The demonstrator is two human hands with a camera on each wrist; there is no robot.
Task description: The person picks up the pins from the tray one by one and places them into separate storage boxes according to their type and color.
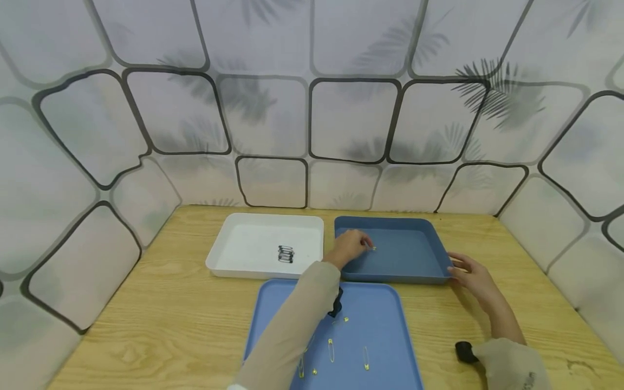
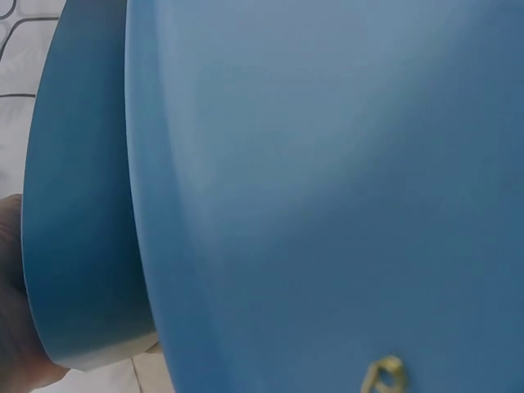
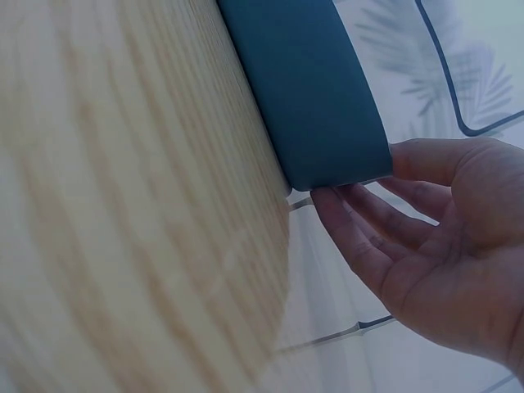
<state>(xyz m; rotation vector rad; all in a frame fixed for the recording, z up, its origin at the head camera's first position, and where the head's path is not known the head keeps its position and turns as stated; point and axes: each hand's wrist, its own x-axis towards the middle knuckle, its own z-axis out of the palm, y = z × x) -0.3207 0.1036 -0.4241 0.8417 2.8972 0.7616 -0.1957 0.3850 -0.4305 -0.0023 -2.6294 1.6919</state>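
Left hand (image 1: 349,247) pinches a pin (image 1: 374,248), seemingly placing it in the far-right tray (image 1: 404,279) that right hand (image 1: 475,279) grips; next, likely, release.

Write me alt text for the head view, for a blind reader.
A person's left hand pinches a gold metal safety pin over a dark blue rectangular tray whose right end the right hand holds. To its left, black safety pins lie in a white rectangular tray; nearer the viewer, more gold pins lie scattered on a lighter blue rectangular tray.
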